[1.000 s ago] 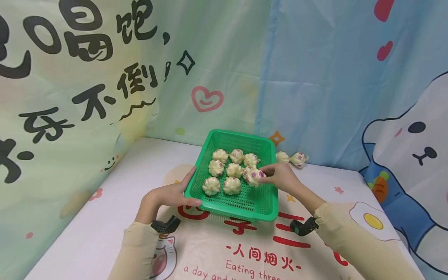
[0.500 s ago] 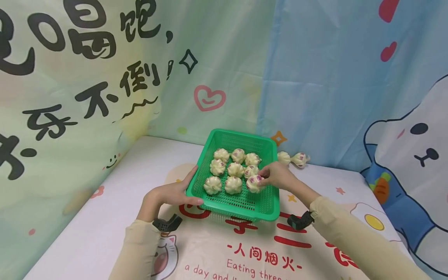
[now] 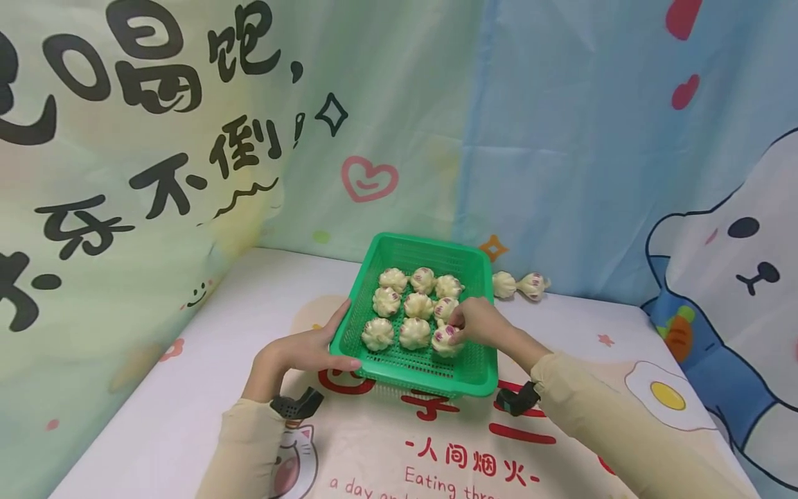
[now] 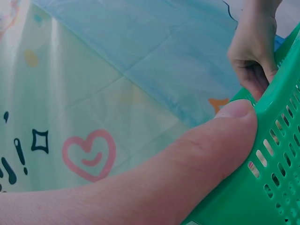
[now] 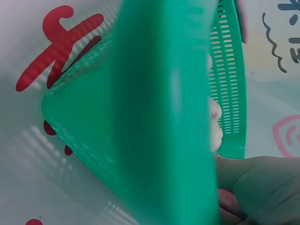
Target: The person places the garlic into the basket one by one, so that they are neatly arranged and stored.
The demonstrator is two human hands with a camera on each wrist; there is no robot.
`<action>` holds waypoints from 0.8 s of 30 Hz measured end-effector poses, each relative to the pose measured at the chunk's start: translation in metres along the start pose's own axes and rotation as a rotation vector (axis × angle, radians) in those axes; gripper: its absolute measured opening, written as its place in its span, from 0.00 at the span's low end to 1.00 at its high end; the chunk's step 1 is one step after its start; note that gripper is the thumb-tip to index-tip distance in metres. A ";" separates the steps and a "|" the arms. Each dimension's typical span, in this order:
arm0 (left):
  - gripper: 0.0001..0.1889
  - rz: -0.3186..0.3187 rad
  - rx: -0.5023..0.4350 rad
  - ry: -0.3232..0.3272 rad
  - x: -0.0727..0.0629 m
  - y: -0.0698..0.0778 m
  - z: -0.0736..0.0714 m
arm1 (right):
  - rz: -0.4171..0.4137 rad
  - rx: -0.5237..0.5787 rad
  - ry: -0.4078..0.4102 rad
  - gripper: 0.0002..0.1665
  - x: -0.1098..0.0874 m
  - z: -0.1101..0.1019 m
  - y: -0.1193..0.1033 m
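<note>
A green plastic basket (image 3: 430,384) with slotted walls stands on the table, holding several whitish garlic bulbs (image 3: 377,335) with purple streaks, in rough rows. My left hand (image 3: 305,348) holds the basket's near left corner, thumb over the rim; the left wrist view shows this digit against the green edge, the other fingers mostly hidden. Inside the basket, at the near right, my right hand (image 3: 483,324) pinches a garlic bulb (image 3: 445,342) from above. In the right wrist view the blurred basket rim (image 5: 164,112) covers much of the scene, and part of the right hand (image 5: 260,187) shows.
Two more garlic bulbs (image 3: 519,285) lie on the table behind the basket's right side, by the curtain. A printed cloth backdrop (image 3: 399,125) rises behind and to the left. The table covering (image 3: 374,436) carries printed red lettering and drawings.
My right hand has brought its garlic bulb down and toward the near right part of the basket, into the front row. The left hand stays on the corner.
</note>
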State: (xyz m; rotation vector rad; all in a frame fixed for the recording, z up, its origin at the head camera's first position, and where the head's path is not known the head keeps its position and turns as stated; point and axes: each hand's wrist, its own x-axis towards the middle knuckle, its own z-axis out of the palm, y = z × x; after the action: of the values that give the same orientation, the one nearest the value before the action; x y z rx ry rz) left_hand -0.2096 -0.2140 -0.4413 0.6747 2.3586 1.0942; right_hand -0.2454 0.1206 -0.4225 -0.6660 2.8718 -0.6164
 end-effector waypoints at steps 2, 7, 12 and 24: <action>0.59 0.011 -0.004 -0.006 0.001 0.001 0.001 | -0.004 -0.013 0.006 0.23 0.001 0.003 0.001; 0.59 0.016 -0.018 -0.005 0.001 0.001 0.001 | 0.006 -0.036 0.003 0.25 0.004 0.007 -0.002; 0.59 0.013 -0.005 -0.004 0.002 0.000 0.002 | 0.028 -0.037 0.006 0.27 0.006 0.011 -0.001; 0.61 -0.016 -0.008 0.004 0.002 0.000 0.002 | 0.017 -0.047 0.016 0.31 0.011 0.013 -0.001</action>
State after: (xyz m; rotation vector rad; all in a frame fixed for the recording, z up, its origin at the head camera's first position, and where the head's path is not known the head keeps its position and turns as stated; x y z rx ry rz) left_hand -0.2099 -0.2122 -0.4430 0.6505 2.3580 1.0990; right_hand -0.2514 0.1098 -0.4345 -0.6454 2.9118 -0.5554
